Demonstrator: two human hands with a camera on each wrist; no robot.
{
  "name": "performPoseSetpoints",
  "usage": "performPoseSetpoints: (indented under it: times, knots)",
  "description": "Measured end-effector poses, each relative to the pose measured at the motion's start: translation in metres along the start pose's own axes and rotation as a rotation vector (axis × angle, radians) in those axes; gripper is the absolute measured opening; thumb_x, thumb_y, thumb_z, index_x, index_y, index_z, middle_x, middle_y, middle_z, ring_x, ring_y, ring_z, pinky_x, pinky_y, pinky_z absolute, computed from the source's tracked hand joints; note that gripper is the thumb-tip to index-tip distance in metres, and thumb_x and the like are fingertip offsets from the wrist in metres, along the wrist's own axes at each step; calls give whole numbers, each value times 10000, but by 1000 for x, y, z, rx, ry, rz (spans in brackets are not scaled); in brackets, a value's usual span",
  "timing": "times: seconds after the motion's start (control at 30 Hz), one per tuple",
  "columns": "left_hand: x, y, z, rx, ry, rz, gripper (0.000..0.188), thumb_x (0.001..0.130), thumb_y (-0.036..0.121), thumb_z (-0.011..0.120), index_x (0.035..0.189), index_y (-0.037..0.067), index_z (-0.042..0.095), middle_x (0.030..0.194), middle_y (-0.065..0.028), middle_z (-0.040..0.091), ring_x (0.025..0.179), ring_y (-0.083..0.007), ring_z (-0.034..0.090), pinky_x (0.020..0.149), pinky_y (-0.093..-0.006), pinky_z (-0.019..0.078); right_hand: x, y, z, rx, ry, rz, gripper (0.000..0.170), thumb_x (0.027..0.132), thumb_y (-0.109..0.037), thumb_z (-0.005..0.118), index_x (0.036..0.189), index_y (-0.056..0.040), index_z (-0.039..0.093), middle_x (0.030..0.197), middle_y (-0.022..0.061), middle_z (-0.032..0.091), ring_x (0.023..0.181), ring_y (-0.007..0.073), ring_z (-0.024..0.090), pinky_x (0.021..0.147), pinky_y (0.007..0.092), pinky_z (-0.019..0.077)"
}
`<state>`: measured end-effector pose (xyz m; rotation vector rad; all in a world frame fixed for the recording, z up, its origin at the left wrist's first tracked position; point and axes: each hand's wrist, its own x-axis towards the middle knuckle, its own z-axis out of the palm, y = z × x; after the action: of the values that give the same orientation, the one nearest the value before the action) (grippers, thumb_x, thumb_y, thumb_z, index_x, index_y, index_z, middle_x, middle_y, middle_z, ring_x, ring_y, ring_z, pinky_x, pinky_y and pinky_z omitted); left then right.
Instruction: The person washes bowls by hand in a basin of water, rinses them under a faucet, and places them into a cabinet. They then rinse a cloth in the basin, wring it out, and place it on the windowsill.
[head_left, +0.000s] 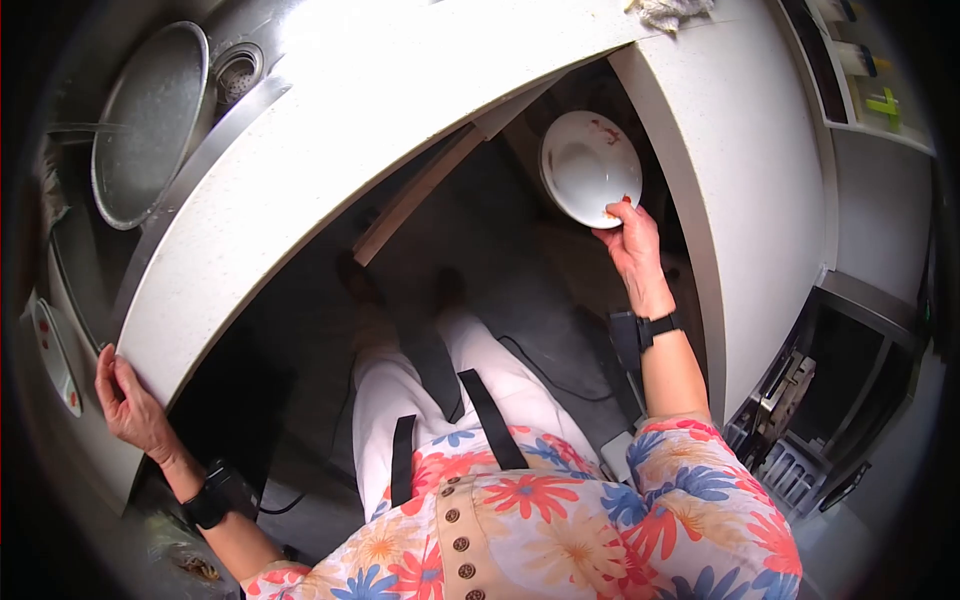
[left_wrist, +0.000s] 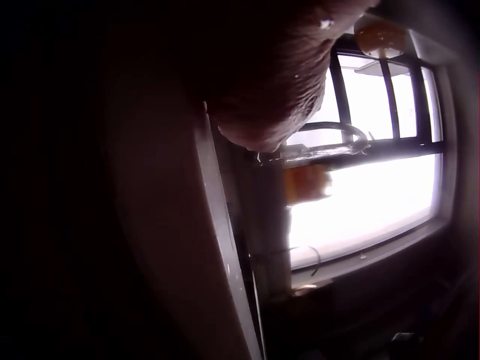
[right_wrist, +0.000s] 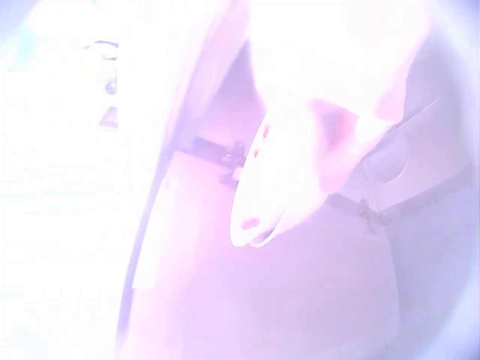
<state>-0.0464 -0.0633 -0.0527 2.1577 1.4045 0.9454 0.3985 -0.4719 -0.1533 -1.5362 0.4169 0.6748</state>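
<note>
My right hand [head_left: 635, 245] pinches the rim of a white dish [head_left: 580, 165] with red markings, thumb on its inner face. The dish is held tilted over the dark gap below the counter. In the washed-out right wrist view, the white dish [right_wrist: 259, 195] shows two rims close together at its lower end. My left hand [head_left: 137, 408] rests at the front edge of the white counter [head_left: 420, 70], fingers loosely extended. Just past it lies another white dish [head_left: 57, 355] with red marks. The left wrist view is dark, with part of the left hand [left_wrist: 270, 105] at its top.
A large round metal pan [head_left: 150, 165] stands in the sink at the left, near the drain [head_left: 238, 72]. A wooden board edge [head_left: 420, 190] slants across the gap under the counter. A crumpled cloth [head_left: 670, 12] lies at the back. An open drawer rack [head_left: 795, 470] is at right.
</note>
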Motion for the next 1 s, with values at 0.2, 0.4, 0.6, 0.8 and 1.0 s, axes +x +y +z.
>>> performPoseSetpoints:
  times: [0.2, 0.4, 0.6, 0.8, 1.0]
  knots:
    - [2, 89, 22, -288, -212, -94, 202, 858, 68, 544, 1045, 13, 595, 807, 13, 561, 616, -27, 434, 540, -155, 346, -120, -60, 36, -198, -177, -124, 230, 711, 19, 526, 937, 46, 565, 831, 84, 622, 699, 133, 611, 633, 251, 514]
    - [11, 179, 38, -928, -1039, -468, 404, 829, 147, 597, 1197, 27, 480, 1029, -71, 561, 880, -108, 563, 700, -229, 485, -187, -111, 124, -352, -435, -184, 215, 690, 22, 553, 901, 45, 590, 797, 69, 625, 690, 101, 591, 662, 226, 483]
    - [63, 152, 4, -1310, -1041, -636, 478, 854, 218, 574, 1245, -3, 410, 1078, -96, 552, 967, -141, 557, 809, -295, 490, -230, -112, 271, -433, -747, -217, 231, 701, -8, 558, 920, 62, 575, 798, 71, 616, 667, 107, 594, 592, 234, 511]
    - [62, 127, 9, -1263, -839, -717, 402, 848, 175, 584, 1178, -19, 460, 1003, -91, 589, 889, -140, 595, 785, -284, 507, -214, -120, 321, -784, -908, -68, 478, 711, -53, 528, 1165, 35, 408, 847, 102, 568, 638, 141, 607, 438, 252, 532]
    - [65, 80, -2, -1298, -658, -727, 382, 836, 207, 606, 1120, -23, 495, 982, -95, 594, 861, -147, 609, 769, -289, 519, -214, -100, 388, -1051, -996, -112, 387, 787, -126, 506, 1134, 34, 444, 723, 71, 536, 537, 120, 570, 365, 236, 504]
